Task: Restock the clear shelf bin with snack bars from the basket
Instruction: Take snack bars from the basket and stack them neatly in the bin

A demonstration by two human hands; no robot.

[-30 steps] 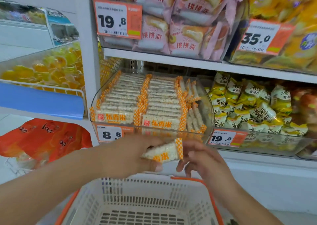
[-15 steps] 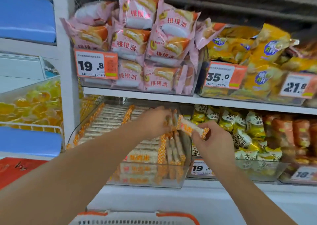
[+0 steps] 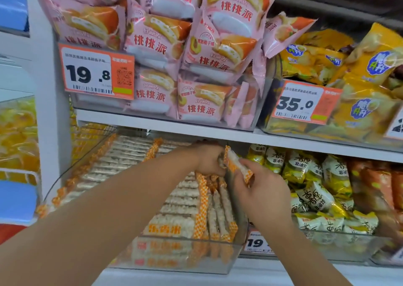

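The clear shelf bin (image 3: 218, 261) on the lower shelf holds rows of white rice snack bars with orange checked ends (image 3: 174, 207). Above the bin's back right corner, both hands hold one snack bar (image 3: 236, 163) tilted on edge. My left hand (image 3: 208, 159) grips its upper end. My right hand (image 3: 261, 189) pinches its lower end from the right. The basket is out of view.
Pink pie packets (image 3: 196, 52) fill the bin on the shelf above, with a 19.8 price tag (image 3: 96, 72). Yellow snack bags (image 3: 309, 176) sit in the neighbouring bin to the right. The upper shelf edge (image 3: 196, 130) hangs just over my hands.
The view rose from the basket to the shelves. Both hands carried the snack bar up from above the basket and deeper over the bin's back right part.
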